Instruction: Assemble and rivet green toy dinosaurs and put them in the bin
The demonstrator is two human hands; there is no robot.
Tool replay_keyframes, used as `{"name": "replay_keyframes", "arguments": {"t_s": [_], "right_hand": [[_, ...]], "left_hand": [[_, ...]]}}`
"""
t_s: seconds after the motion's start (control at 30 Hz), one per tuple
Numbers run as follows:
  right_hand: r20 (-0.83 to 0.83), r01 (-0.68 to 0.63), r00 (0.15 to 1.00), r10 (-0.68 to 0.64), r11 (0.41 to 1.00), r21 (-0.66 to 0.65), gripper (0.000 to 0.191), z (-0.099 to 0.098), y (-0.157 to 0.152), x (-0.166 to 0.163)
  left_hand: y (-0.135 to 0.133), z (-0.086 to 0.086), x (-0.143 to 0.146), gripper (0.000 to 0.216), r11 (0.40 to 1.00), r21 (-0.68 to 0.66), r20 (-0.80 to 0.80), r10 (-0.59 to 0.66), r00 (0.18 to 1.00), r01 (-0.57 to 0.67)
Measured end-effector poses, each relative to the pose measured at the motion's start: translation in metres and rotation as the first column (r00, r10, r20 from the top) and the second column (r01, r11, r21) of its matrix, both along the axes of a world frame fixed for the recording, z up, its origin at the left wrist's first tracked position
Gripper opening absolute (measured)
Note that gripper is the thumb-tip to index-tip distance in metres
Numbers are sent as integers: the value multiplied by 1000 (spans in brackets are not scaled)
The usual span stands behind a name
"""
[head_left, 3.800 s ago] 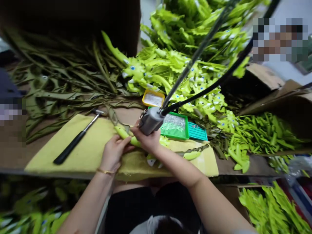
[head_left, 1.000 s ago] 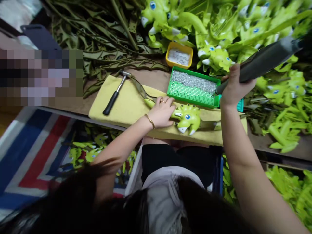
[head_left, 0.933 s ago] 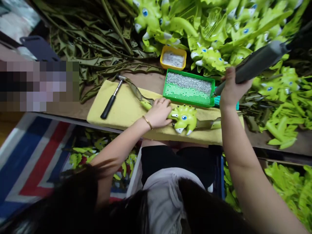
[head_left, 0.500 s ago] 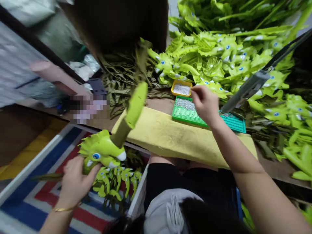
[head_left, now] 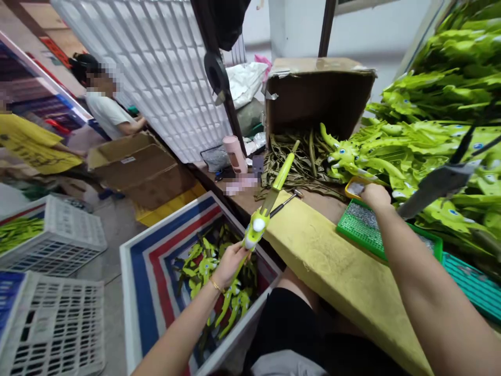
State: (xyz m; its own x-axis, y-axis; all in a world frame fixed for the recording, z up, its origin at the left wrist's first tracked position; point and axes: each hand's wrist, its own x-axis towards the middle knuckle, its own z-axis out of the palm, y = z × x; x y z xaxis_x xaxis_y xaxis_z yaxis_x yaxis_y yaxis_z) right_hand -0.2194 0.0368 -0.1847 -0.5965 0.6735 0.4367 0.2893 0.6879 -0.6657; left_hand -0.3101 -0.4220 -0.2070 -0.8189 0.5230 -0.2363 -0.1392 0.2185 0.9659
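Note:
My left hand [head_left: 230,261] is closed on a green plastic dinosaur grabber toy [head_left: 270,201], holding it over a red, white and blue striped bin [head_left: 156,245] that has several more such toys lying in it. My right hand [head_left: 374,196] reaches over the green tray of small screws [head_left: 366,230], fingers curled; what they hold is hidden. A grey hanging power screwdriver [head_left: 438,183] floats just right of that hand. A yellow cloth pad [head_left: 336,261] covers the bench in front of me.
Piles of bright green dinosaur toys [head_left: 422,141] fill the right. An open cardboard box [head_left: 317,91] spills olive parts [head_left: 297,162]. A hammer [head_left: 284,201] lies on the pad. White crates [head_left: 55,240] stand on the floor at left; another person [head_left: 109,109] sits beyond.
My left hand has swung the finished toy left off the pad and over the striped bin. My right hand let go of the screwdriver and moved to the screw tray. My head turned left.

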Motion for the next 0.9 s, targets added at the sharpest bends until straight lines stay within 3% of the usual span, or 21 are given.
{"name": "replay_keyframes", "arguments": {"t_s": [0.13,0.27,0.33,0.4,0.47,0.57,0.67,0.7,0.83,0.9], "right_hand": [[228,278,938,-261,960,-45,16,-7,0,1],[241,361,909,-339,931,-53,13,4,-16,6],[159,367,926,-343,917,-156,6,12,-36,14],[-17,253,960,-280,891,-376,8,19,-69,25],[-229,-10,962,-152,813,-582,19,24,-108,37],[-383,-314,924,23,618,-721,40,24,-163,53],[-387,-370,919,72,490,-789,35,17,-199,62],[-384,-368,921,70,485,-793,32,13,-206,64],[-420,-352,907,11,568,-744,25,3,-227,62],[-475,-384,879,-39,534,-753,24,1,-236,59]], "left_hand": [[10,4,4,64,1000,28,29,-9,1000,8],[18,5,7,55,999,38,43,-19,999,18],[23,4,9,51,999,40,54,-31,998,29],[30,4,11,48,998,44,71,-47,996,44],[40,2,14,50,997,50,93,-61,994,57],[54,-1,19,56,996,62,131,-77,988,69],[67,-3,24,59,994,68,174,-96,980,85],[70,-3,26,59,994,69,190,-102,976,91],[87,-1,38,59,991,85,262,-123,957,105],[96,0,46,60,988,118,296,-135,946,104]]}}
